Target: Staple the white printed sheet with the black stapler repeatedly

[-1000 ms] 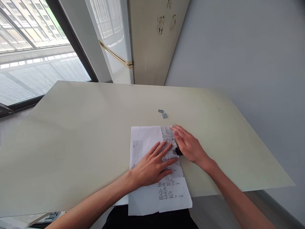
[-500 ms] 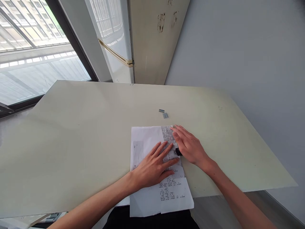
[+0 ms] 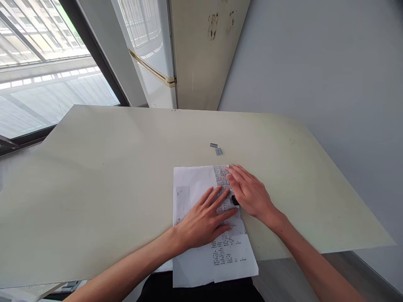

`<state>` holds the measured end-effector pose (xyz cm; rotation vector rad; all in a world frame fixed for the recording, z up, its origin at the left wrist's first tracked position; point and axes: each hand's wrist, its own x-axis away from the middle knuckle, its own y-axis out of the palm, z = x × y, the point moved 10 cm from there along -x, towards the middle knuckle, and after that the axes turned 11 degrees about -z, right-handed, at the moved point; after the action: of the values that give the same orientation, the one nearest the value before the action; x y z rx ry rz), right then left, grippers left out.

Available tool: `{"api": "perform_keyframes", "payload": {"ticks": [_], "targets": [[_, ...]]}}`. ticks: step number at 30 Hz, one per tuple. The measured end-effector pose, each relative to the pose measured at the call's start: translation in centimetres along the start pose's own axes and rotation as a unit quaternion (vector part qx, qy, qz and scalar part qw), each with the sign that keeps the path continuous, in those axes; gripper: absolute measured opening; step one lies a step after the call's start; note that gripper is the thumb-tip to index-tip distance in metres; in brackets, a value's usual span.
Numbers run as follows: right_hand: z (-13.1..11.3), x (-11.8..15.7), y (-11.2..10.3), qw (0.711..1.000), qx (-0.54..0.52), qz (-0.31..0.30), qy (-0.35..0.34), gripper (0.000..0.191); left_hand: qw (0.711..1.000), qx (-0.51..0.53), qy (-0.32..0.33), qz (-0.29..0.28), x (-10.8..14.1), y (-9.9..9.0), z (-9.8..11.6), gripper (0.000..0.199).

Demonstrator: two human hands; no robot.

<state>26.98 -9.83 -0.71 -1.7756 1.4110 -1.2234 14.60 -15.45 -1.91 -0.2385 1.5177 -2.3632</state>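
Printed paper sheets [image 3: 195,268] lie at the table's front edge, their lower part hanging past it. My left hand [image 3: 204,220] rests flat on them with its fingers spread. Along the right edge of the paper lies my right hand [image 3: 250,191], fingers extended, its fingertips touching the paper near the top right corner. A small black object [image 3: 234,200] shows beside the right palm; part of it is hidden under that hand. Beyond the paper are small grey strips [image 3: 218,151], which look like staples.
The pale table [image 3: 126,147] spreads around the paper. Behind it stands a fridge [image 3: 204,63] with a long handle. A window [image 3: 47,54] is at the left, and a grey wall [image 3: 315,63] rises on the right.
The lower end of the paper has shifted very slightly to the right. Both hands stay in nearly the same place.
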Motion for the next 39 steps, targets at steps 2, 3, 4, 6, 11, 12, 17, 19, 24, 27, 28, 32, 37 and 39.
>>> {"api": "perform_keyframes", "payload": {"ticks": [2,3,4,6,11,12,17,19,24,27,28,32,37,39], "targets": [[0.0,0.0,0.0,1.0,0.01,0.008,-0.004,0.063,1.0,-0.004,-0.001,-0.003,0.0,0.0,0.0,0.048],[-0.1,-0.1,0.0,1.0,0.016,0.014,-0.007,0.063,1.0,-0.006,-0.001,-0.004,0.0,0.0,0.1,0.048],[-0.1,-0.1,0.0,0.999,0.023,0.021,-0.01,0.063,1.0,-0.006,-0.002,-0.003,0.0,0.0,0.0,0.048],[-0.2,-0.1,0.1,0.999,0.036,0.03,-0.014,0.063,1.0,-0.004,-0.003,-0.001,0.0,0.0,0.0,0.048],[-0.4,-0.2,0.3,0.997,0.064,0.041,-0.01,0.063,1.0,-0.008,-0.005,-0.008,-0.1,0.0,0.0,0.047],[-0.5,-0.2,0.4,0.996,0.071,0.045,-0.008,0.062,1.0,-0.008,-0.005,-0.008,-0.1,0.0,0.0,0.047],[-0.8,-0.2,0.8,0.99,0.116,0.083,-0.009,0.057,1.0,-0.003,-0.007,-0.004,-0.1,-0.2,0.0,0.05],[-1.1,-0.1,1.0,0.986,0.133,0.103,-0.012,0.055,1.0,0.0,-0.005,-0.002,-0.1,-0.2,-0.1,0.048],[-1.6,-0.3,1.5,0.982,0.14,0.123,-0.015,0.053,1.0,0.004,-0.003,0.005,-0.1,-0.4,-0.3,0.046],[-1.4,-0.4,1.1,0.986,0.117,0.116,-0.02,0.055,1.0,0.0,0.003,0.008,-0.2,-0.4,-0.2,0.047],[-1.2,-0.4,0.8,0.989,0.097,0.11,-0.026,0.055,1.0,-0.003,0.006,0.007,-0.2,-0.4,-0.2,0.048],[0.3,1.0,-1.2,0.993,-0.042,0.105,-0.041,0.051,1.0,-0.018,0.017,-0.003,0.5,-0.5,-0.3,0.048],[0.0,8.2,-3.3,0.964,-0.086,0.217,-0.127,0.039,0.999,-0.034,0.016,0.016,2.8,-1.9,-1.1,0.054],[-0.7,11.9,-2.7,0.945,-0.089,0.264,-0.17,0.035,0.998,-0.025,-0.003,0.05,3.2,-3.3,-1.7,0.049]]}}
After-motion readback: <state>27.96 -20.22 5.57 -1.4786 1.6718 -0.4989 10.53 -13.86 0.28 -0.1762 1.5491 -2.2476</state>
